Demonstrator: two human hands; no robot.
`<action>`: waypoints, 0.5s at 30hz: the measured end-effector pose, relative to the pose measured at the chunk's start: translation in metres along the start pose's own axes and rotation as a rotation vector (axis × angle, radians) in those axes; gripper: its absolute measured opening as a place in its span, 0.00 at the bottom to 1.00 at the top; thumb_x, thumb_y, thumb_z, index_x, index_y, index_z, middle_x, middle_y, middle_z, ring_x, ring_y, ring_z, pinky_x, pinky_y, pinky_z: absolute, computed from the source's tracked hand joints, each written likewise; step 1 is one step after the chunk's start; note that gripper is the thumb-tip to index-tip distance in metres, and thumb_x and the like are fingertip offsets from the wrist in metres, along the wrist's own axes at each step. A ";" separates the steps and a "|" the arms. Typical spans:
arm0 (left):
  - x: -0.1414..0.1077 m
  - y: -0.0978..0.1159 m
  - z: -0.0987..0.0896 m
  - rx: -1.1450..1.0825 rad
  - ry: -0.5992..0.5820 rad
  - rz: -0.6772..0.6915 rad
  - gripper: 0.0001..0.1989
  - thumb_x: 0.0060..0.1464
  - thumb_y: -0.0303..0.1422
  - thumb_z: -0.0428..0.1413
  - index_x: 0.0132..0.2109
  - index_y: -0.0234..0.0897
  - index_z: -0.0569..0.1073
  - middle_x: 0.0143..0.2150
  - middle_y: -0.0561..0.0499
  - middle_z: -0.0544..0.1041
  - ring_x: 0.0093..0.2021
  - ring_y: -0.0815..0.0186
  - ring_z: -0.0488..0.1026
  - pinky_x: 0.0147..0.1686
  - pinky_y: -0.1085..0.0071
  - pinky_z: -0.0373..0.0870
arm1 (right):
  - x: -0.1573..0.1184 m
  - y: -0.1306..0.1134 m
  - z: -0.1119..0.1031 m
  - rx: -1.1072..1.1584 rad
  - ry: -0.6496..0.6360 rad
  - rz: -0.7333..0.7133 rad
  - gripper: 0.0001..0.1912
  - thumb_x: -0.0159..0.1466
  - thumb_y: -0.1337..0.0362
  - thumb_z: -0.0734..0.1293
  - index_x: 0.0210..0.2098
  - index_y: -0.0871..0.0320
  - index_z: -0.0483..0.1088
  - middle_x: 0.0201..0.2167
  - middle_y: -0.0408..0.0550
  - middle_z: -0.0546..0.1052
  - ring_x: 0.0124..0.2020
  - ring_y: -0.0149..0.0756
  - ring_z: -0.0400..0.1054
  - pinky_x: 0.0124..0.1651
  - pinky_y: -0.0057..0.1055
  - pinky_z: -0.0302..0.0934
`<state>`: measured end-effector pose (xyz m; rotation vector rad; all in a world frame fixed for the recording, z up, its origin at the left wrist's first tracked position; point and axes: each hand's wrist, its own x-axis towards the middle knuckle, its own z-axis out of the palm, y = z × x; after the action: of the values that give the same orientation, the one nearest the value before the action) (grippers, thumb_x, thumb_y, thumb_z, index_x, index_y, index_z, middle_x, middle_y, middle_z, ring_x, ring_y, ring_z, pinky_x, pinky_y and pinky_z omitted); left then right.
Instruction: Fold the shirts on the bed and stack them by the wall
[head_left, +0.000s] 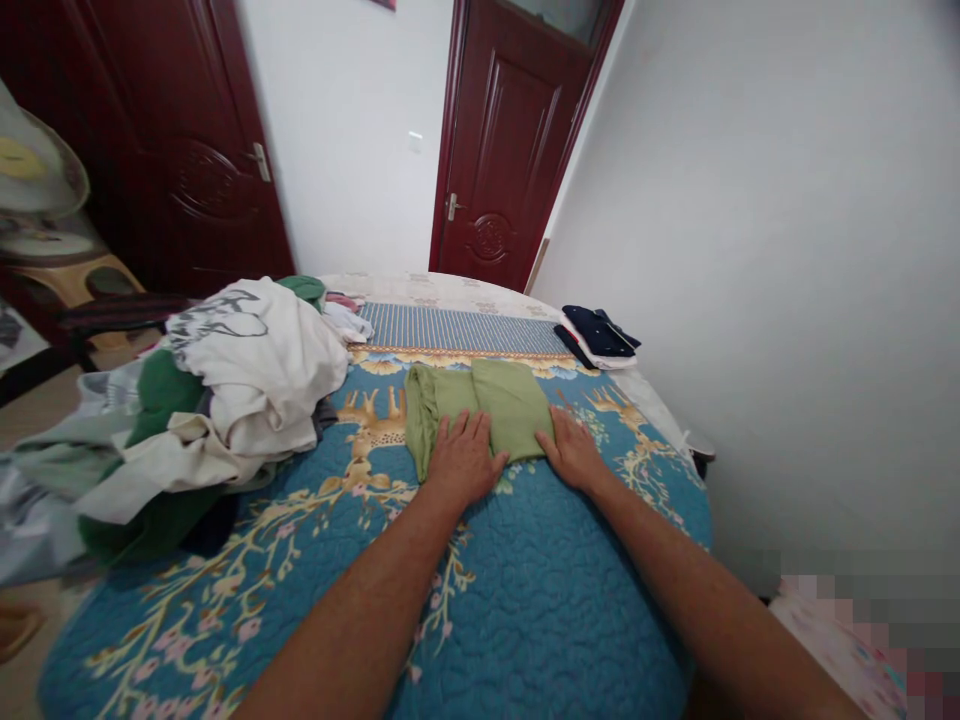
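Observation:
A light green garment [514, 400], folded into a flat rectangle, lies in the middle of the blue patterned quilt [525, 590]. My left hand [463, 458] rests palm down on its near left part, fingers stretched out over the cloth. At the near right corner, my right hand [576, 452] touches the edge of the garment with its fingers extended and thumb on the fabric. A fold line runs between the two halves of the garment, and its left end looks looser and rumpled. What kind of garment it is cannot be made out.
On the left, a big loose heap of clothes [255, 370] hangs over the quilt's edge. A small stack of folded dark and white clothes [598, 335] lies at the far right by the wall. Behind are two dark red doors [517, 120] and a fan [37, 165].

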<state>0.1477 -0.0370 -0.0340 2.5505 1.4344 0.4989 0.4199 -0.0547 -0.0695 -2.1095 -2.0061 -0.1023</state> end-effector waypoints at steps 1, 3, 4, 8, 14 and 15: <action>0.000 0.000 0.001 -0.009 0.006 -0.004 0.38 0.70 0.52 0.50 0.78 0.38 0.61 0.79 0.40 0.63 0.81 0.45 0.53 0.79 0.41 0.43 | -0.002 0.002 -0.002 -0.006 -0.016 0.005 0.39 0.78 0.46 0.54 0.79 0.63 0.53 0.78 0.64 0.59 0.79 0.59 0.52 0.77 0.60 0.49; -0.001 -0.001 0.002 -0.027 0.013 -0.011 0.38 0.69 0.53 0.50 0.78 0.37 0.62 0.79 0.39 0.63 0.81 0.45 0.53 0.79 0.40 0.42 | 0.001 0.003 -0.008 -0.009 -0.022 0.001 0.38 0.77 0.46 0.56 0.78 0.62 0.57 0.77 0.64 0.61 0.79 0.60 0.53 0.76 0.60 0.50; -0.001 -0.002 0.002 -0.033 0.016 -0.013 0.39 0.69 0.53 0.50 0.78 0.37 0.62 0.79 0.39 0.63 0.81 0.45 0.53 0.79 0.41 0.42 | 0.006 0.003 -0.013 -0.006 -0.002 -0.009 0.37 0.77 0.46 0.56 0.77 0.62 0.58 0.77 0.64 0.61 0.78 0.59 0.53 0.76 0.60 0.51; -0.001 -0.002 0.002 -0.041 0.020 -0.014 0.38 0.69 0.52 0.51 0.77 0.36 0.63 0.79 0.39 0.64 0.80 0.45 0.54 0.79 0.41 0.41 | 0.050 -0.013 -0.033 0.062 0.118 -0.195 0.34 0.77 0.51 0.56 0.76 0.60 0.62 0.78 0.61 0.60 0.79 0.53 0.53 0.78 0.57 0.51; -0.001 -0.002 0.002 -0.037 0.011 -0.021 0.38 0.68 0.53 0.52 0.76 0.37 0.64 0.78 0.39 0.65 0.80 0.46 0.54 0.79 0.41 0.42 | 0.127 -0.074 -0.027 0.103 -0.008 -0.442 0.31 0.78 0.55 0.55 0.76 0.57 0.62 0.77 0.56 0.63 0.78 0.46 0.55 0.79 0.51 0.49; 0.000 -0.002 0.002 -0.033 0.010 -0.023 0.37 0.69 0.53 0.52 0.76 0.37 0.65 0.78 0.39 0.65 0.80 0.46 0.54 0.79 0.41 0.42 | 0.136 -0.084 -0.022 0.086 -0.053 -0.432 0.31 0.78 0.54 0.55 0.77 0.56 0.62 0.77 0.55 0.62 0.78 0.46 0.55 0.79 0.51 0.48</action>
<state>0.1464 -0.0362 -0.0363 2.5068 1.4444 0.5277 0.3472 0.0766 -0.0106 -1.6149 -2.4190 -0.0304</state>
